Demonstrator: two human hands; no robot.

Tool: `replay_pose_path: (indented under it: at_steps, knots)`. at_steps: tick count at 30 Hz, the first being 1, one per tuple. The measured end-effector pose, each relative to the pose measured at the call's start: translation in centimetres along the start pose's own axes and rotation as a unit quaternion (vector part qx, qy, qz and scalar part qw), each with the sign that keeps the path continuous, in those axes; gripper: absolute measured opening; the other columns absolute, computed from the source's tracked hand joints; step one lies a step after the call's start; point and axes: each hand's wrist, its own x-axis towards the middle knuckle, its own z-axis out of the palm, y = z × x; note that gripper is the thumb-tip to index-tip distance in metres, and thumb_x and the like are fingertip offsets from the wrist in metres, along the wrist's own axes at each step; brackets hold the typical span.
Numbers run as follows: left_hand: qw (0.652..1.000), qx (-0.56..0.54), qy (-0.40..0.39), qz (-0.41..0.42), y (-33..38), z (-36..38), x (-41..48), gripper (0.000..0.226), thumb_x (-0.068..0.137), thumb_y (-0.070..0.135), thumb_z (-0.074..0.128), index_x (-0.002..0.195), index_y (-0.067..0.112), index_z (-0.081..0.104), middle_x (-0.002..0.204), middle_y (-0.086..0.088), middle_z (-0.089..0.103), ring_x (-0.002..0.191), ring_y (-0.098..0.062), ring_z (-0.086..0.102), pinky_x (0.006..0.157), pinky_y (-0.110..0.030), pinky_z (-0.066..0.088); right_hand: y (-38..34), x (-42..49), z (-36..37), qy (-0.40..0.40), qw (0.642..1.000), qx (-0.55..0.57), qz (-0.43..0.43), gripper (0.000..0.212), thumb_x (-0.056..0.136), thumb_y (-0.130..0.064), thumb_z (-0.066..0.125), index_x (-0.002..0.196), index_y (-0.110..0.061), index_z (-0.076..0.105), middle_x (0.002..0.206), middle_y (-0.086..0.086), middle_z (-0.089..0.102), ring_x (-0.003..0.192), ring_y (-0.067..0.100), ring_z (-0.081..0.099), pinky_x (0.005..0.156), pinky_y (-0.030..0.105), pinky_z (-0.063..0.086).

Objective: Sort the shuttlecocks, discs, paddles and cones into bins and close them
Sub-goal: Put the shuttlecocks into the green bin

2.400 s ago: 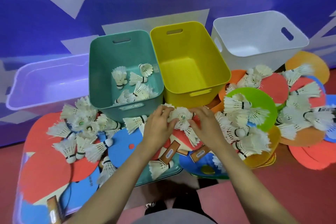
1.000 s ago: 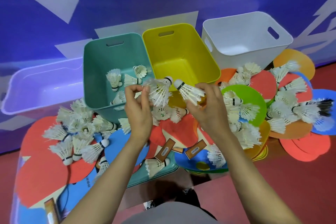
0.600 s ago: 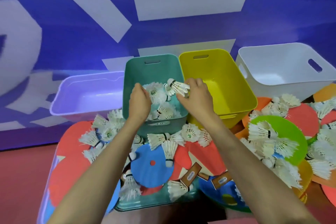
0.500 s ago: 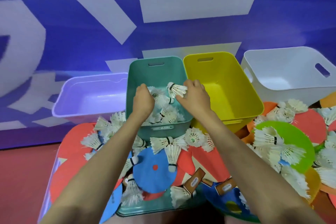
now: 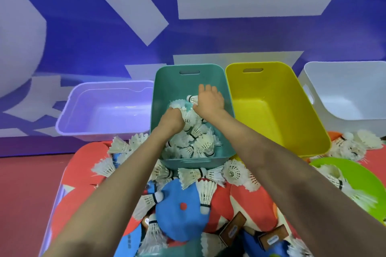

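Both my hands reach into the teal bin [image 5: 189, 75], which holds a heap of white shuttlecocks [image 5: 196, 142]. My left hand [image 5: 171, 120] is curled, knuckles up, with white feathers [image 5: 177, 104] sticking out past its fingers. My right hand [image 5: 209, 101] is palm down deeper in the bin and holds a shuttlecock [image 5: 192, 99] whose cork pokes out to the left. More shuttlecocks [image 5: 193, 174] lie loose in front of the bin on red paddles [image 5: 250, 202] and a blue disc [image 5: 179, 210]. A green disc [image 5: 359, 175] lies at the right.
A lilac bin [image 5: 104, 110] stands left of the teal one, with a yellow bin [image 5: 275, 108] and a white bin [image 5: 346, 92] to its right; all three hold nothing I can see. A blue and white wall rises behind. Wooden paddle handles [image 5: 232, 229] lie near me.
Both hands lifted shuttlecocks from the pile in front, carried them over the teal bin, and have now sunk lower into it. The heap in the bin has grown.
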Motion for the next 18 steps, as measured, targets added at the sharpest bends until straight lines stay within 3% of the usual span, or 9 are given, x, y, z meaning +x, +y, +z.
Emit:
replay_pose_path:
  at_steps: [5,11,14,18]
  knots:
    - [1.0,-0.005,0.007,0.017,0.0,-0.3,-1.3,0.03,0.088,-0.001,0.045,0.117,-0.003,0.052,0.13,-0.023,0.045,0.11,-0.034,0.053,0.089,-0.034,0.042,-0.8,1.6,2.0,-0.024,0.995,0.078,0.054,0.059,0.086,-0.031,0.063,0.131,-0.006,0.032,0.131,0.016,0.043,0.119,0.032,0.043,0.094,0.038,0.04]
    - [0.996,-0.048,0.064,0.044,0.4,-0.5,-3.0,0.041,0.089,0.003,0.05,0.13,0.004,0.048,0.137,-0.016,0.043,0.12,-0.031,0.049,0.097,-0.033,0.038,-0.8,-0.5,1.3,-0.014,0.995,0.091,0.04,0.056,0.088,-0.03,0.059,0.134,-0.009,0.033,0.135,0.014,0.04,0.123,0.032,0.039,0.098,0.04,0.036]
    - [0.984,-0.092,0.135,0.074,0.7,-0.3,-4.9,0.038,0.09,0.01,0.053,0.128,0.01,0.052,0.134,-0.009,0.048,0.121,-0.026,0.048,0.096,-0.033,0.039,0.1,-3.6,-0.8,0.008,0.992,0.126,0.01,0.049,0.09,-0.03,0.055,0.132,-0.011,0.04,0.133,0.012,0.045,0.122,0.03,0.041,0.098,0.039,0.036]
    - [0.944,-0.167,0.252,0.135,0.6,1.1,-9.3,0.025,0.089,0.01,0.054,0.113,0.015,0.061,0.117,-0.003,0.06,0.113,-0.023,0.052,0.098,-0.039,0.04,1.6,-10.0,-3.2,0.075,0.978,0.194,-0.032,0.042,0.091,-0.028,0.056,0.128,-0.013,0.047,0.126,0.007,0.053,0.118,0.025,0.044,0.098,0.035,0.036]
